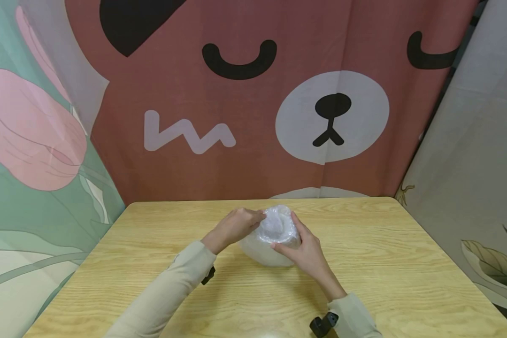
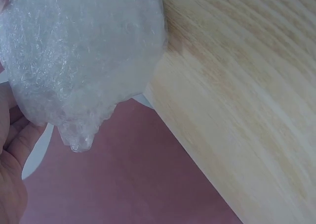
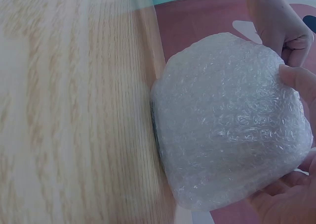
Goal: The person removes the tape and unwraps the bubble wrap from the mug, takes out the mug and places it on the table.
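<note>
A rounded bundle in clear bubble wrap (image 1: 270, 251) sits near the middle of the wooden table, its gathered, shiny top facing up. What is inside is hidden by the cloudy wrap. My left hand (image 1: 236, 225) reaches its upper left side, fingers curled and pinching the wrap at the top edge. On the other side my right hand (image 1: 308, 251) grips the bundle, thumb in front and fingers round the far right. The right wrist view shows the wrapped side of the bundle (image 3: 232, 125) up close. A twisted tail of bubble wrap (image 2: 79, 140) sticks out in the left wrist view.
The light wooden table (image 1: 152, 244) carries the bundle. Behind it hangs a curtain with a red bear print (image 1: 245, 173). More printed curtains stand on the left (image 1: 34, 141) and right (image 1: 469, 188). Small black cameras (image 1: 323, 325) are worn at both wrists.
</note>
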Tool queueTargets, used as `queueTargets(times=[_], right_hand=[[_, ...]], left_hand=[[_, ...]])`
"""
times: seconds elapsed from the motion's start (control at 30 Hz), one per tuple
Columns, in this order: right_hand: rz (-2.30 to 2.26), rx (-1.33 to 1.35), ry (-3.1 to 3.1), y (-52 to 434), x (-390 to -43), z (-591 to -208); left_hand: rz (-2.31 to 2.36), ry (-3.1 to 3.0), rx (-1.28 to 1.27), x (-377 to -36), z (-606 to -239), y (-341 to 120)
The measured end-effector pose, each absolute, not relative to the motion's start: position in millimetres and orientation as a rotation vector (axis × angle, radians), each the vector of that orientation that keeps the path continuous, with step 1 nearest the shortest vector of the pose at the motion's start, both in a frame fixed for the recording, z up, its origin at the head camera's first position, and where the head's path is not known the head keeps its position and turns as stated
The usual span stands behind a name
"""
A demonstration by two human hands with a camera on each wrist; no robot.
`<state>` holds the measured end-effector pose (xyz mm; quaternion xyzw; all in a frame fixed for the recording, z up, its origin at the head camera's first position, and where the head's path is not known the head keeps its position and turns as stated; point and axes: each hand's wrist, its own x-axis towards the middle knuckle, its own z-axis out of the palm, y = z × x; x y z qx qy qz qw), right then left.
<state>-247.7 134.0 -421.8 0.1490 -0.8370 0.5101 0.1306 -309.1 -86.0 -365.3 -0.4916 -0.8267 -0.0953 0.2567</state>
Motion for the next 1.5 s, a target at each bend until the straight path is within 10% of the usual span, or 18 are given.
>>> queueTargets(times=[1.5], right_hand=[[1.452,0.414,-2.491,136.1,-248.1,-418.3]], left_hand=[[-0.407,-2.246,-1.445,-307.6,-343.9,-104.4]])
